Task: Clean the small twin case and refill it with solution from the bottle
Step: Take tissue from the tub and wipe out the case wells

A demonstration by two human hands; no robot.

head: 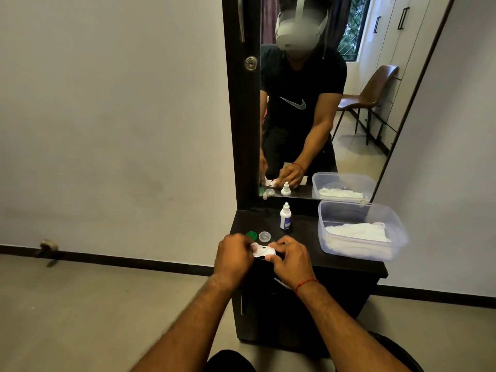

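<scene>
The small white twin case [264, 251] lies at the front edge of the dark cabinet top [308, 237], its caps off. My right hand [291, 257] grips its right end. My left hand [233, 255] pinches a small white wad, apparently tissue [254, 247], pressed into the case's left well. A green cap [251, 235] and a clear cap [264, 236] lie just behind the case. The white solution bottle [285, 216] with a blue label stands upright farther back, capped.
A clear plastic tub [359, 210] holding white tissues sits on the right of the cabinet top. A tall mirror [322, 103] rises behind, reflecting a person and a chair. Wall to the left, floor below.
</scene>
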